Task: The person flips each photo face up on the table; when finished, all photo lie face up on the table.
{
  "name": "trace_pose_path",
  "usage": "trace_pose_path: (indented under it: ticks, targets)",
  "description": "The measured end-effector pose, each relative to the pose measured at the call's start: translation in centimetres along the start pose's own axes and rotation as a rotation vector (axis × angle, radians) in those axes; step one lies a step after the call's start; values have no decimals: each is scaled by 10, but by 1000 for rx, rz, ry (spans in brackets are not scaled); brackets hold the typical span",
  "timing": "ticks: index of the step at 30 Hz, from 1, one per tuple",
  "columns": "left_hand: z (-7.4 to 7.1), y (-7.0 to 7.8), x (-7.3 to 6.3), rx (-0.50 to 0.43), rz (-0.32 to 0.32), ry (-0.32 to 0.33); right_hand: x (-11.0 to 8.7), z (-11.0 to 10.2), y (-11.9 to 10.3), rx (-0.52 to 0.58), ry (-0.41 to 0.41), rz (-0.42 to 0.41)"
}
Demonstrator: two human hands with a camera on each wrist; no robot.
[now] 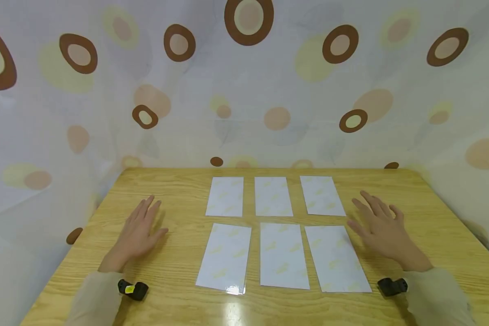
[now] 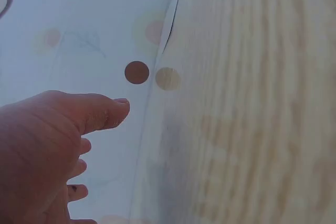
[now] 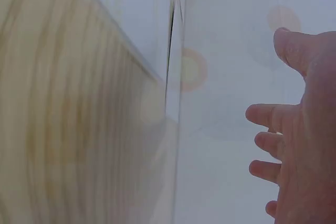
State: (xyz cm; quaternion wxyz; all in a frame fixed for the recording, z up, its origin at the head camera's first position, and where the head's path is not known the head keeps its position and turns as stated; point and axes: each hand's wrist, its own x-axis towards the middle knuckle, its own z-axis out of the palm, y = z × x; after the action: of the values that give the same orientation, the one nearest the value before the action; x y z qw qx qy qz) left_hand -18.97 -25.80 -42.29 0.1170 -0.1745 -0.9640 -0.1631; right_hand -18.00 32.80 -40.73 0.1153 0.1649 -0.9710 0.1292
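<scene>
Several white rectangular cards with faint yellow markings lie in two rows of three on the wooden table. The back row holds a left card (image 1: 225,196), a middle card (image 1: 273,196) and a right card (image 1: 322,195). In front of them are a left card (image 1: 225,257) with a bright glare at its lower edge, a middle card (image 1: 284,255) and a right card (image 1: 337,258). My left hand (image 1: 137,234), fingers extended and holding nothing, is left of the cards. On the other side my right hand (image 1: 383,230) spreads its fingers, empty, closest to the right-hand cards.
The wooden table (image 1: 175,271) runs back to a pale curtain-like sheet (image 1: 244,140) with brown rings and coloured dots, which also encloses both sides. A black device (image 1: 133,290) sits at the left wrist, another black device (image 1: 392,287) at the right wrist.
</scene>
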Motion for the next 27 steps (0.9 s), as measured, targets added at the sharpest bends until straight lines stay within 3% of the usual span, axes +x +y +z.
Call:
trace_pose_path:
  ticks: [4, 10, 20, 27]
  targets:
    - [3, 0, 8, -64, 21, 23, 9, 6, -8, -5, -11, -19]
    - [7, 2, 16, -157, -1, -8, 27, 17, -28, 13, -9, -73]
    - [13, 3, 36, -171, -9, -33, 53, 29, -63, 50, -21, -139]
    - [16, 3, 43, -208, -29, -66, 71, 41, -80, 100, -54, -182]
